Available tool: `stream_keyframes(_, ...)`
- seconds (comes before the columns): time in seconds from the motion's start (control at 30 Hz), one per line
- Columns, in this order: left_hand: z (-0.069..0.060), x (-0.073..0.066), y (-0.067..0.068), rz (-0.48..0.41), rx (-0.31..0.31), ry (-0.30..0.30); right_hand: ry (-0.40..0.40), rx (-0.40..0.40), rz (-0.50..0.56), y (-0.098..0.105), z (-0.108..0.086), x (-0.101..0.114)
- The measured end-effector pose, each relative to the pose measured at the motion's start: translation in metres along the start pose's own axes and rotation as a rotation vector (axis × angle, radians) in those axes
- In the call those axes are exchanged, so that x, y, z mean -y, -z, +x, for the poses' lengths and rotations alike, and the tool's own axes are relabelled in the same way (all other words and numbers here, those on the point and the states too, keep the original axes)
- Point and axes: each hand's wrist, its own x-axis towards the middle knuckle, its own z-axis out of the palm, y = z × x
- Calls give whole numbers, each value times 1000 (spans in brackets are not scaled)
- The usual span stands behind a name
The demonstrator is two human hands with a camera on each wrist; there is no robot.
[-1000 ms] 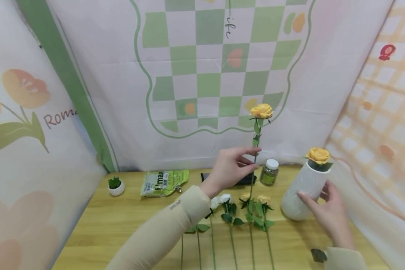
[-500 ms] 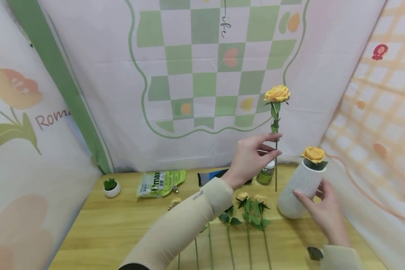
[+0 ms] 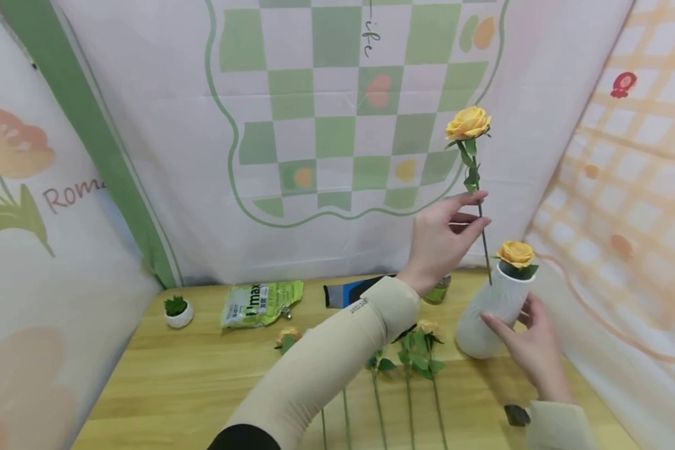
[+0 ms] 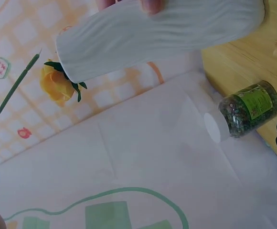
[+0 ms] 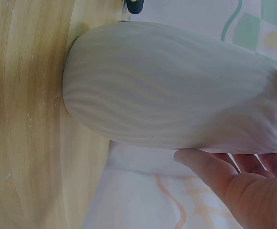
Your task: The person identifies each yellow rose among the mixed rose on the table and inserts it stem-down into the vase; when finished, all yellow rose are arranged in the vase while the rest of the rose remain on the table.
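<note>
My left hand (image 3: 441, 240) pinches a yellow rose (image 3: 469, 123) by its thin stem, bloom upward. The stem's lower end (image 4: 14, 93) hangs free in the left wrist view, beside the vase's mouth and apart from it. A white ribbed vase (image 3: 489, 315) stands on the table's right side, leaning slightly right in the head view. My right hand (image 3: 531, 353) grips its side, thumb in front and fingers curved behind. Another yellow rose (image 3: 515, 253) sits in the vase, its bloom and leaves just above the rim. Its stem is hidden inside.
Several long-stemmed roses (image 3: 419, 353) lie on the table, partly behind my left sleeve (image 3: 326, 356). A jar (image 4: 250, 107) with a white lid, a blue, grey and black fabric item (image 3: 351, 292), a green pouch (image 3: 262, 304) and a potted succulent (image 3: 178, 312) line the back. Printed curtains surround the table.
My left hand has carried the rose right and upward, from over the lying roses to beside the vase's mouth. My right hand has kept its grip on the vase.
</note>
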Motion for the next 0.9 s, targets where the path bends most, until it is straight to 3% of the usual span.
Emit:
stream_keyframes(0.17,6,1,-13,21,-44,-8,11,-4,-4,1,-1,-2)
stream_keyframes(0.4,3,6,-27,-6,-64,19,29,-14,-10,0,-3,-1)
stream_keyframes(0.9,3,12,-36,-7,-88,-1,43,-23,-13,3,-4,-2)
